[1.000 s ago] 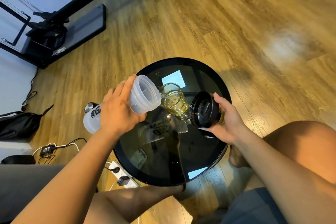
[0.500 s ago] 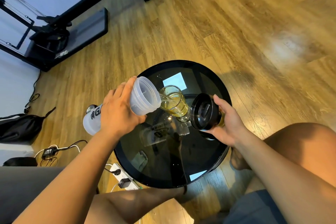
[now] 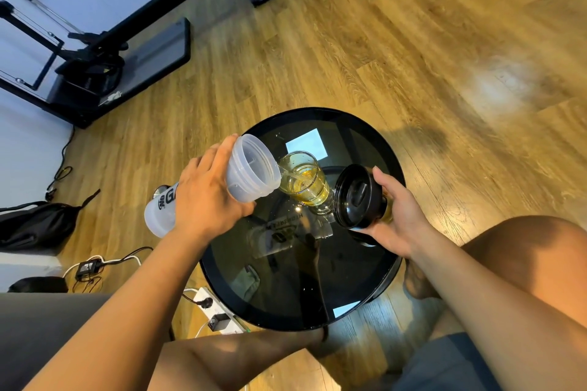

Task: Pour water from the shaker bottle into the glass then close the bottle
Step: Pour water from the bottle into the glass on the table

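My left hand grips the translucent shaker bottle around its middle and holds it tipped, its open mouth over the rim of the glass. A thin stream of water runs from the mouth into the glass, which stands partly filled on the round black glass table. My right hand holds the black bottle lid just right of the glass, its inside turned toward me.
A white power strip with plugs and cables lies on the wooden floor by the table's left front. A black bag sits at the left. Black exercise equipment stands at the back left. My bare knees flank the table.
The bottle has tipped a little further and water is now streaming into the glass. The level in the glass has risen. My right hand with the lid has stayed in place.
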`<control>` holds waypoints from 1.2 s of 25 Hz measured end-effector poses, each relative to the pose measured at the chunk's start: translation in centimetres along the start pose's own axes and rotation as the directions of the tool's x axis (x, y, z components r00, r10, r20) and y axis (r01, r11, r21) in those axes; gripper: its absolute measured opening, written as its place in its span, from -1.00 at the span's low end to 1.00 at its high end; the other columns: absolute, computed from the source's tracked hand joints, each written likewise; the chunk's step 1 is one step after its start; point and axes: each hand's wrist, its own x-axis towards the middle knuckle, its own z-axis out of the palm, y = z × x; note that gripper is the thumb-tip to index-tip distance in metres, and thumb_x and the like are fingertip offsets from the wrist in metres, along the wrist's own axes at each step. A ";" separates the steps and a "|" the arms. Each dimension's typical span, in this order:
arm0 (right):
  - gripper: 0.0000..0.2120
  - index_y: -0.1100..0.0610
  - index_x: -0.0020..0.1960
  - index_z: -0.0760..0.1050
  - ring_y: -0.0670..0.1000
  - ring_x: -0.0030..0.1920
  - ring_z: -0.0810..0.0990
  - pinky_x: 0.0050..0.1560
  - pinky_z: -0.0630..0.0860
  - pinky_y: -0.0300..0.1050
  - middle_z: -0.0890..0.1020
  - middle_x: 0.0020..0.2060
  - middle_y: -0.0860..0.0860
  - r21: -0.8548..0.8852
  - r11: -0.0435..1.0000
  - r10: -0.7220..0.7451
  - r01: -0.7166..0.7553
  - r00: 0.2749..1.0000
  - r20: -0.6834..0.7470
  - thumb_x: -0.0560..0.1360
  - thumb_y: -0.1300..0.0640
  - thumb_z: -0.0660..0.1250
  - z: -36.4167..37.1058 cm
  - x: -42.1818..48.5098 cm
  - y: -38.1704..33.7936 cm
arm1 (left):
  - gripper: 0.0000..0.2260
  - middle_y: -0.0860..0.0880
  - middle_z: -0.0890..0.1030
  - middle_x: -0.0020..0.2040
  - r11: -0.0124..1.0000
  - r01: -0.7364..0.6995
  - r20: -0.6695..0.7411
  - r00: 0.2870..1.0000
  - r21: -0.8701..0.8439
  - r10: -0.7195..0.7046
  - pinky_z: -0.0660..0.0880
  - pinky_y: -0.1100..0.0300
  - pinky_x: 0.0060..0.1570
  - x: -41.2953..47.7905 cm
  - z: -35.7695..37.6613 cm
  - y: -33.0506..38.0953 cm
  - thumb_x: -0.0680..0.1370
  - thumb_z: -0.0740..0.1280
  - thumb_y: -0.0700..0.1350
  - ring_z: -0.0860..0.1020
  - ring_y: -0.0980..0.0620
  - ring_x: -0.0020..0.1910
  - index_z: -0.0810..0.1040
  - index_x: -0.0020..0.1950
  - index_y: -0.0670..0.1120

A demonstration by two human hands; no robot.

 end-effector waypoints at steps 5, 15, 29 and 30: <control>-0.32 0.08 0.22 0.59 0.33 0.17 0.61 0.05 0.60 0.32 0.62 0.19 0.24 0.001 1.000 0.000 0.000 1.000 -0.005 0.16 -0.14 0.59 0.0 -0.1 0.0 | 0.01 -0.05 0.48 0.47 1.000 -0.010 0.000 1.000 0.005 0.010 0.42 -0.16 0.26 0.1 -0.1 0.2 0.22 0.66 -0.07 0.51 -0.22 0.31 0.30 0.61 -0.06; -0.40 0.07 0.25 0.56 0.33 0.20 0.58 0.14 0.56 0.34 0.60 0.22 0.23 -0.015 1.000 -0.013 0.013 1.000 0.008 0.28 -0.13 0.51 -0.1 -0.1 -0.1 | 0.00 -0.05 0.50 0.46 1.000 -0.004 -0.005 1.000 -0.005 0.004 0.43 -0.17 0.26 0.0 0.1 0.5 0.22 0.66 -0.07 0.51 -0.22 0.29 0.30 0.60 -0.05; -0.55 0.06 0.03 0.70 0.27 0.04 0.70 0.05 0.60 0.31 0.73 -0.01 0.19 -0.023 0.998 -0.051 0.051 0.998 0.023 0.21 -0.13 0.56 -0.4 0.3 0.1 | 0.00 -0.05 0.48 0.47 1.000 -0.024 0.000 1.000 0.003 0.024 0.43 -0.18 0.25 0.2 0.1 0.4 0.23 0.65 -0.05 0.51 -0.22 0.31 0.28 0.61 -0.05; -0.56 0.06 0.02 0.71 0.27 0.04 0.70 0.04 0.60 0.31 0.73 -0.01 0.18 -0.024 0.998 -0.051 0.052 0.998 0.028 0.21 -0.13 0.56 -0.5 0.3 0.1 | 0.00 -0.04 0.48 0.47 1.000 -0.021 0.002 1.000 0.007 0.021 0.43 -0.18 0.25 0.2 0.1 0.4 0.23 0.65 -0.05 0.51 -0.22 0.31 0.28 0.61 -0.04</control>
